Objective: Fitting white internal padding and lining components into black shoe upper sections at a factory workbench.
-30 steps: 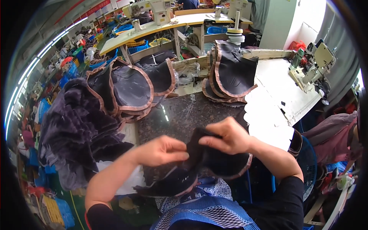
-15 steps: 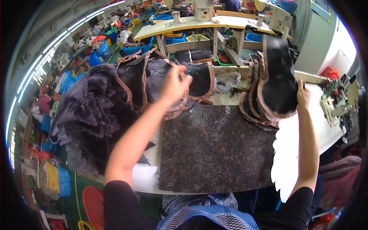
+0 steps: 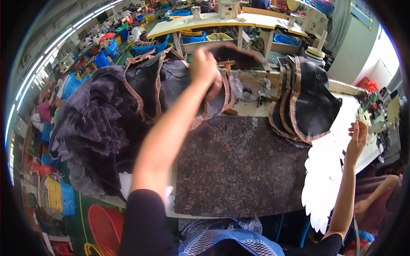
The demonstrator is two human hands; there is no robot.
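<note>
My left hand [image 3: 204,67] is closed on a black panel with a tan-brown edge [image 3: 235,54], raised and blurred above the far edge of the table. Under it lie more black panels with tan edging [image 3: 173,83], overlapping in a row. My right hand [image 3: 358,133] is off to the right with its fingers loosely apart and nothing in them. It is beside a stack of similar black panels [image 3: 315,100], stood in overlapping layers. A dark mottled board [image 3: 239,166] lies in front of me between the two groups.
A heap of dark purple-grey plush fabric [image 3: 92,132] covers the table's left side. White scalloped sheets [image 3: 318,179] lie by the board's right edge. Beyond are crumpled clear plastic [image 3: 239,87] and a sewing table [image 3: 205,24]. Another person's arm [image 3: 376,196] shows at lower right.
My right hand has let go of a black panel on the right stack and moved outward. My left hand has moved up and right and now holds a panel lifted from the left row.
</note>
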